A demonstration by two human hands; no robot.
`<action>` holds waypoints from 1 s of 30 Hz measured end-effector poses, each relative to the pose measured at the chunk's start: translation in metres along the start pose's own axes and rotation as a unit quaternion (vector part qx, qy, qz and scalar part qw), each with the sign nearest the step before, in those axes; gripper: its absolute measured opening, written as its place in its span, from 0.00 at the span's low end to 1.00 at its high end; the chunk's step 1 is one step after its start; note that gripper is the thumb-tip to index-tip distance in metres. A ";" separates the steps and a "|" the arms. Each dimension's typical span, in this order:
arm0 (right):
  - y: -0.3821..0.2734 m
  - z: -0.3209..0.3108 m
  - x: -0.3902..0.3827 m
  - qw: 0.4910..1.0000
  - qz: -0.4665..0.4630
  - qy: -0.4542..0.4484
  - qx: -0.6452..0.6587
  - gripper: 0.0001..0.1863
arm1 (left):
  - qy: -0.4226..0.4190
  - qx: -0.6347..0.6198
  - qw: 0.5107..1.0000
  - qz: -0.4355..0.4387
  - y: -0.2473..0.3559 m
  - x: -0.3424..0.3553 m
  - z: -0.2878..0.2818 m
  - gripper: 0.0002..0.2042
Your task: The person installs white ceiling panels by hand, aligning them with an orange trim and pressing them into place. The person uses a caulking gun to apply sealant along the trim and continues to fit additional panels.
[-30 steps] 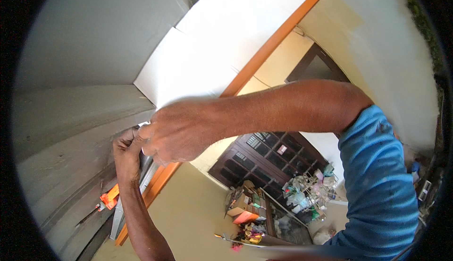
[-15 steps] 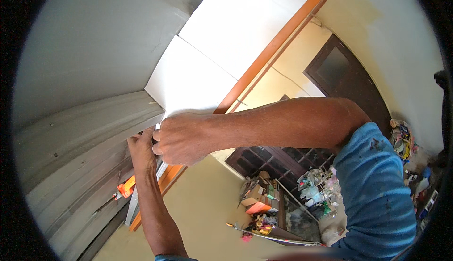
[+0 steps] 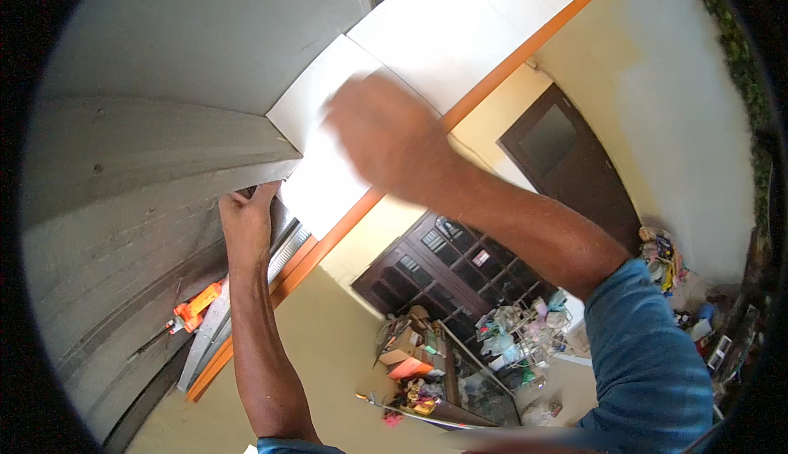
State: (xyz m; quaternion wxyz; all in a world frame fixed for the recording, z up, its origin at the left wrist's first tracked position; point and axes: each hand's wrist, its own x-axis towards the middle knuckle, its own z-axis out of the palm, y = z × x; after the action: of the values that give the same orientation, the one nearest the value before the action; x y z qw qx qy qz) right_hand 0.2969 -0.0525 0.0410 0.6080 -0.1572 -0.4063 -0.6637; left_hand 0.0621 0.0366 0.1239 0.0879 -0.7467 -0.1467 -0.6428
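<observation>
Cardboard box (image 3: pixel 405 341) below right hand (image 3: pixel 384 132)

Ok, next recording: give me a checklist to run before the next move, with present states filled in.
1. Left hand at the grey beam's edge: ok.
2. Left fingertips' hold secure: cannot tell, they are partly hidden.
3. Hands apart from each other: ok.
4. Right hand sharp enough to inspect: not ok, blurred.
5. Right hand touching the white panel behind it: cannot tell.
6. Orange object out of both hands: ok.
</observation>
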 end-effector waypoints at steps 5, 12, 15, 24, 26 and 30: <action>0.017 -0.009 0.014 0.942 0.248 -0.129 -0.185 0.12 | -0.111 -0.107 0.988 0.007 0.012 0.003 -0.002 0.11; 0.006 -0.003 0.035 0.920 0.291 -0.172 -0.199 0.13 | -0.119 -0.088 0.989 0.001 0.001 0.007 0.000 0.09; 0.036 -0.012 0.036 0.913 0.292 -0.241 -0.153 0.14 | -0.098 -0.070 0.993 -0.004 0.000 0.008 0.002 0.09; 0.139 -0.030 0.090 0.919 0.162 -0.336 -0.128 0.24 | -0.091 -0.122 0.988 0.012 0.018 -0.002 0.002 0.12; 0.139 -0.034 0.102 0.884 0.203 -0.400 -0.130 0.29 | -0.095 -0.084 0.992 0.005 0.023 -0.003 0.000 0.11; 0.127 -0.038 0.111 0.873 0.210 -0.425 -0.114 0.39 | -0.095 -0.098 0.991 0.016 0.026 -0.002 0.000 0.12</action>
State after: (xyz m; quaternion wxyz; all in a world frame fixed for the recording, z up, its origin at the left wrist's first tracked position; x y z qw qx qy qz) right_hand 0.4036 -0.1470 0.1394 0.4798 -0.5735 -0.5046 -0.4316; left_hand 0.0704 0.0123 0.1238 0.0107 -0.8118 -0.0786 -0.5785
